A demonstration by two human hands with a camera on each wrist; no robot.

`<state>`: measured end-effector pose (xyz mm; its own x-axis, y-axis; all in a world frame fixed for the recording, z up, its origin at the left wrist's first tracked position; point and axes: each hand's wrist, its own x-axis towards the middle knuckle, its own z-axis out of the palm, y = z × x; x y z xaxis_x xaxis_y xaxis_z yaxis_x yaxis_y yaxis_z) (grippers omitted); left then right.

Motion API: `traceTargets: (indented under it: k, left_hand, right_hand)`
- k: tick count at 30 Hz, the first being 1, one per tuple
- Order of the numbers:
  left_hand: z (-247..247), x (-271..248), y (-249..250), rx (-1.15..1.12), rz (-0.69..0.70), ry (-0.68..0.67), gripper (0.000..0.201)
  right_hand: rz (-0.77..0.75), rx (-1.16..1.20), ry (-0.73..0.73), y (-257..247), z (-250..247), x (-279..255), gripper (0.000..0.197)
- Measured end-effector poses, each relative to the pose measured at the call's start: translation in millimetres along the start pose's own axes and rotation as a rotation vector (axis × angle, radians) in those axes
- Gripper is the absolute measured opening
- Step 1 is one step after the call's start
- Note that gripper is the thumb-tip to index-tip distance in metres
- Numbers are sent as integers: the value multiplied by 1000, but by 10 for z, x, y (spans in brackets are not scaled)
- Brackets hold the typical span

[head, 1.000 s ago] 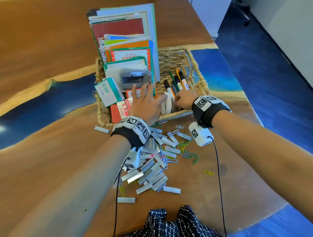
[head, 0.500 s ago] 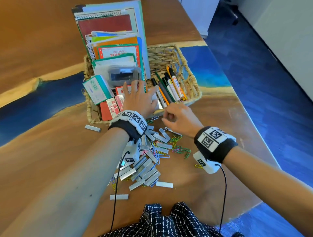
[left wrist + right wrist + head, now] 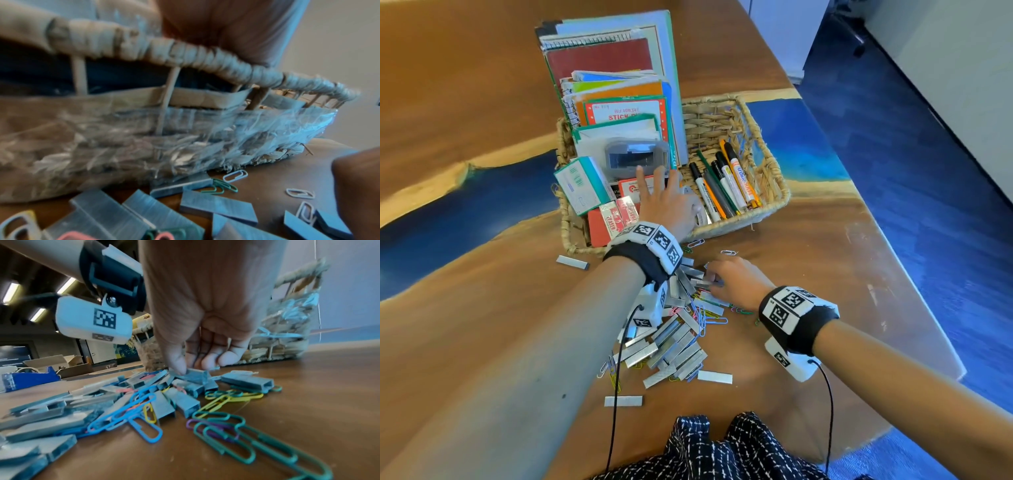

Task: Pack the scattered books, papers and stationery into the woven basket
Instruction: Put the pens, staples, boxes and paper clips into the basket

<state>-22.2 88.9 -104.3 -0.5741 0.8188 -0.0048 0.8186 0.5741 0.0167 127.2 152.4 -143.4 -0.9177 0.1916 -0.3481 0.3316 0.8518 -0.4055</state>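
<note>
Wooden bench: right hand fingers pinch a staple strip before the basket; left hand lies flat inside, palm contact hidden, apparently relaxed.

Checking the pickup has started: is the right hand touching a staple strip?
Touching. In the right wrist view, the right hand has its thumb and fingertips closed on a staple strip atop the pile.

Overhead head view; low wrist views facing basket
</note>
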Motion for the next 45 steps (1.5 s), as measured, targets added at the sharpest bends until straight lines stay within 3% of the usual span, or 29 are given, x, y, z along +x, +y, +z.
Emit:
traceTargets:
  k: [4, 6, 9, 12, 14, 16, 21, 24, 31, 35, 37, 39, 41, 45]
  left_hand:
    - [5, 35, 17, 28, -6, -31, 27]
    - [-36, 43, 33, 36, -16, -40, 28]
    - [-83, 50, 53, 74, -5, -58, 30]
    - [-76, 51, 72, 89, 4, -24, 30]
    - [-60, 41, 80, 65, -13, 3, 28]
    - [-31, 24, 70, 46, -23, 16, 24]
    - [63, -14, 0, -27, -17, 75, 30]
    - [73, -10, 11, -18, -24, 85, 28]
    - [83, -20, 30, 5, -25, 69, 26]
    - [77, -22, 29, -3, -34, 61, 22]
    - [77, -25, 31, -2, -33, 62, 19]
    - [72, -22, 35, -6, -31, 65, 18]
    - [72, -16, 35, -24, -39, 66, 23]
    - [82, -12, 25, -37, -31, 75, 27]
  right_hand:
    - [-101, 152, 77, 56, -136, -87, 7]
    - [-127, 330, 217, 30, -270, -154, 1]
    - [-119, 561, 432, -31, -554, -179, 10]
    - [-36, 636, 631, -39, -841, 21, 26]
    - [70, 591, 675, -10, -965, 238, 14]
    - [155, 513, 603, 26, -1011, 452, 18]
    - [133, 122, 218, 68, -885, 829, 31]
    - [167, 24, 92, 79, -829, 894, 33]
    - [182, 52, 123, 114, -789, 846, 38]
    - [56, 246, 410, 116, -753, 554, 25]
    - [-73, 230, 593, 146, -665, 348, 18]
    - [-156, 151, 666, 179, -551, 144, 17]
    - [-189, 111, 612, 244, -406, -3, 23]
    - [17, -6, 232, 334, -191, -140, 16]
